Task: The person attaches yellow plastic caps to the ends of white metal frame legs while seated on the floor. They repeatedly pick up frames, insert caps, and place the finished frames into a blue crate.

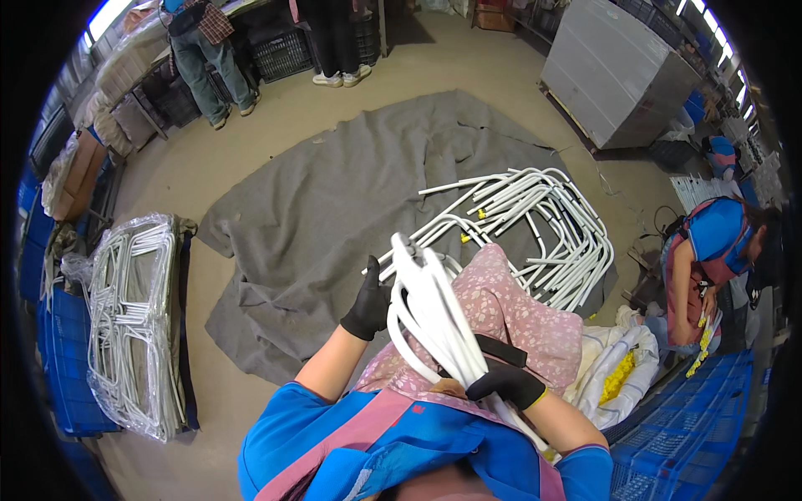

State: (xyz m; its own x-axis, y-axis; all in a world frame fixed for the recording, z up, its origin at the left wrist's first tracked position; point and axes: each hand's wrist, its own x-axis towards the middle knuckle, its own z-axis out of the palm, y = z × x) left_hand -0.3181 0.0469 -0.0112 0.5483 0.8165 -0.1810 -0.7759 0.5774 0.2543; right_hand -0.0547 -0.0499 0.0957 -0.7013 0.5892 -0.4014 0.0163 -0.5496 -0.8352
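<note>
A bundle of bent white tubes (434, 313) leans upright across my lap, its curved ends toward the far side. My right hand (508, 384), in a black glove, is closed round the lower end of the bundle. My left hand (366, 305), also black-gloved, is against the bundle's left side, with one digit stretched upward; its other fingers are partly hidden by the tubes. Past my knees, a pile of similar bent white tubes (576, 238) lies on a grey cloth (309, 200). A few yellow fittings (466, 238) show among them.
Plastic-wrapped white frames (134, 326) stand at left beside blue crates (67, 359). A white sack with yellow pieces (616, 380) lies at my right, near a blue crate (685, 426). A co-worker (710, 259) bends there. A grey cabinet (614, 71) and two standing people are farther off.
</note>
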